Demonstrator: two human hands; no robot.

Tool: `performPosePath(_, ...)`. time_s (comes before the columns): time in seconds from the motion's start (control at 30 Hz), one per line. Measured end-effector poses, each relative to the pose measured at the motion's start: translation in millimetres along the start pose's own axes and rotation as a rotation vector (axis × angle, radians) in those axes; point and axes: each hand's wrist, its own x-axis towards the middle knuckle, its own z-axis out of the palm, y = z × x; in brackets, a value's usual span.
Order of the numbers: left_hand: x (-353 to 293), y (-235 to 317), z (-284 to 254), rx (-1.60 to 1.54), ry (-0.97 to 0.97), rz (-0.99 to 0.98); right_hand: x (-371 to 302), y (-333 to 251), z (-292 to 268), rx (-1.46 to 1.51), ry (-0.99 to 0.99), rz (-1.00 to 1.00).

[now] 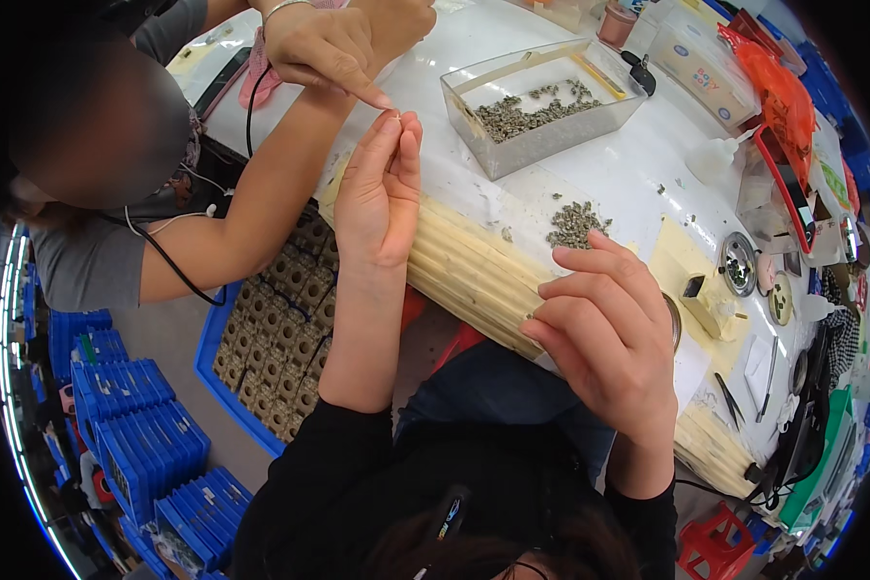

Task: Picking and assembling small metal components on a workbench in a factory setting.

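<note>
My left hand (379, 198) is raised over the table's near edge, thumb and fingertips pinched together. Something tiny and pale shows at their tips, too small to name. A co-worker's hand (331, 50) reaches in from the left, its index finger pointing at or touching those fingertips. Over the padded table edge hovers my right hand (611, 333), fingers loosely curled and apart; a dark speck by the thumb tip is unclear. Beyond it lies a pile of small grey metal parts (577, 224). More such parts lie in a clear plastic box (551, 145).
Below the table's left side a blue crate (224, 382) holds brown blocks with round holes. Stacked blue trays (155, 440) stand on the floor. Tweezers (728, 401), a round metal tin (738, 264) and a red bag (778, 97) lie at the right. A red stool (717, 543) is below.
</note>
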Motion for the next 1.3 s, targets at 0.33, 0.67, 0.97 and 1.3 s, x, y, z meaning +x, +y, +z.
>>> performPosePath(0.33,-10,6,5,-0.122,-0.018,-0.096,9,-1,6,0.021,0.003,-0.015)
performPosePath(0.67,-19,3,-5,-0.320,-0.250,-0.396,76,0,40,-0.133,-0.158,-0.297)
performPosePath(0.97,-19,9,-16,-0.410,-0.371,-0.473,92,2,52,-0.143,-0.241,-0.308)
performPosePath(1.3,-27,14,4,-0.302,-0.155,-0.416,98,3,59,-0.095,-0.231,-0.331)
